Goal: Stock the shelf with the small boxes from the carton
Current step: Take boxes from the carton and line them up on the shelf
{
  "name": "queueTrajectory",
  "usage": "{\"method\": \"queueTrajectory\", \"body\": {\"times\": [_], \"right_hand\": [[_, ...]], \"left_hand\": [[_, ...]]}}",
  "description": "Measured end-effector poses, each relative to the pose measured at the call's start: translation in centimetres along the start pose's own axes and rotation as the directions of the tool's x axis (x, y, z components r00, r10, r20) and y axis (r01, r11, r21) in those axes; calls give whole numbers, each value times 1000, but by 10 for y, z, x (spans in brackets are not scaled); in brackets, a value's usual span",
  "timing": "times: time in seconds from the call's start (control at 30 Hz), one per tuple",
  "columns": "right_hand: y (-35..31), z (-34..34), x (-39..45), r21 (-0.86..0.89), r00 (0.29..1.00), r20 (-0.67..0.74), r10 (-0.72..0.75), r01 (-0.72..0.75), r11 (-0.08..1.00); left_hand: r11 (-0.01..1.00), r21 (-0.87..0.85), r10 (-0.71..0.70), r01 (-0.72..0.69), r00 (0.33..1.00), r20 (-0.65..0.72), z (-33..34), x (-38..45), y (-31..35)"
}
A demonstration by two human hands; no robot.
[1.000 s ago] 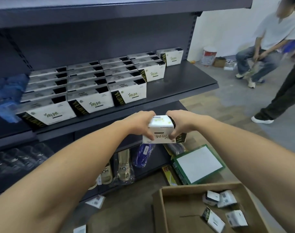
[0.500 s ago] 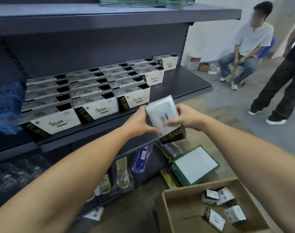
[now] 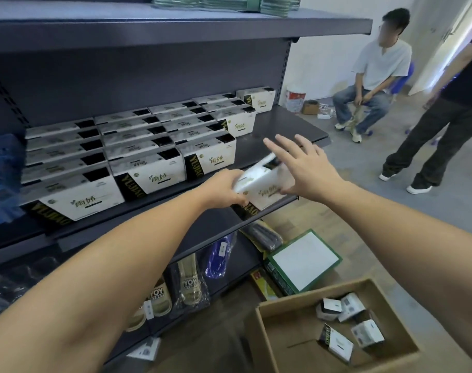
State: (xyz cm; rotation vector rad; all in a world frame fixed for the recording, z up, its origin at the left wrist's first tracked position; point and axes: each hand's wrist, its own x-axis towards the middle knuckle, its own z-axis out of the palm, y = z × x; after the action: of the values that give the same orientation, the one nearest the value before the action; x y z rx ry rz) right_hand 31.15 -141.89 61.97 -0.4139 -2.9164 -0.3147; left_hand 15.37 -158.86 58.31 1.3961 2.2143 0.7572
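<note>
one small box (image 3: pixel 261 184) at frame centre, tilted over the shelf (image 3: pixel 291 130) front edge. left hand (image 3: pixel 224 192) grips its left end; right hand (image 3: pixel 304 165) fingers spread, palm on the right side. bare shelf lies up-right, so the left hand leads the push.

White box (image 3: pixel 261 185) tilted at shelf (image 3: pixel 291 125) front edge

Both bare forearms are reaching forward and converging. The left hand (image 3: pixel 224 191) is curling its fingers (image 3: pixel 238 201) closed in a grip, knuckles facing up. The right hand (image 3: pixel 303 165) is lying flat and open, palm down, its fingers (image 3: pixel 279 146) spreading straight and pointing up-left.
</note>
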Motion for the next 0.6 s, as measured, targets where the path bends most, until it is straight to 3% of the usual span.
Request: {"method": "queueTrajectory", "body": {"times": [0.07, 0.13, 0.6], "right_hand": [[-5, -2, 5, -106, 990, 45, -137, 141, 984], [-14, -2, 11, -103, 974, 127, -188, 201, 974], [35, 11, 50, -44, 996, 14, -88, 89, 995]], "left_hand": [[996, 84, 19, -17, 1000, -13, -4, 1, 7], [991, 131, 12, -7, 999, -41, -4, 4, 17], [982, 188, 48, 1, 966, -255, -13, 62, 47]]}}
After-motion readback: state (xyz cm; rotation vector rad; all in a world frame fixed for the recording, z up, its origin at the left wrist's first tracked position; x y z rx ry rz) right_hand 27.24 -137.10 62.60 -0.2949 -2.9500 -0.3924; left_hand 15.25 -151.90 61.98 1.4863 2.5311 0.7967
